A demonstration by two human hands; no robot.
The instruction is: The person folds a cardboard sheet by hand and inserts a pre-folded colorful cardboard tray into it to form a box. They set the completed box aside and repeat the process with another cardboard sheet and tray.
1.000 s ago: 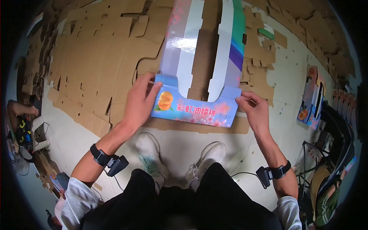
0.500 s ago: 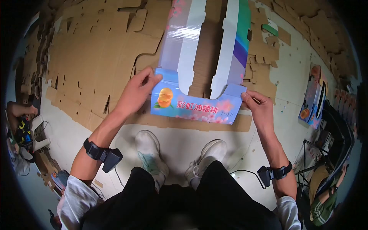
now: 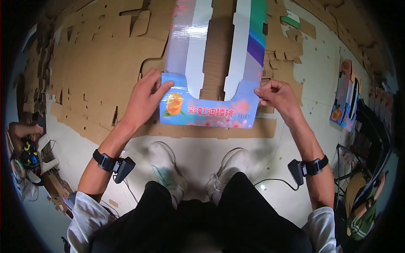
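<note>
A printed cardboard fruit box (image 3: 211, 114) lies in front of me at the upper middle, blue and pink with a peach picture and red Chinese characters on its near panel. White flaps (image 3: 198, 50) run along both long sides, with a brown strip between them. At the panel's left corner, my left hand (image 3: 145, 99) pinches the cardboard between thumb and fingers. My right hand (image 3: 278, 97) is closed on the right corner, thumb and fingertips at the edge. The far end of the box is cut off by the view.
Flattened brown cardboard (image 3: 105, 80) covers the floor under and around the box. To the right stand more printed boxes (image 3: 344, 101) beside a black folding frame (image 3: 373, 135). Another person's arm and green clothing (image 3: 365, 219) show at lower right. My shoes (image 3: 162, 162) are just below.
The box has shifted slightly left and up in view, and its near panel now sits more level. The corner tabs lie flatter with the panel. Both hands keep hold of the corners.
</note>
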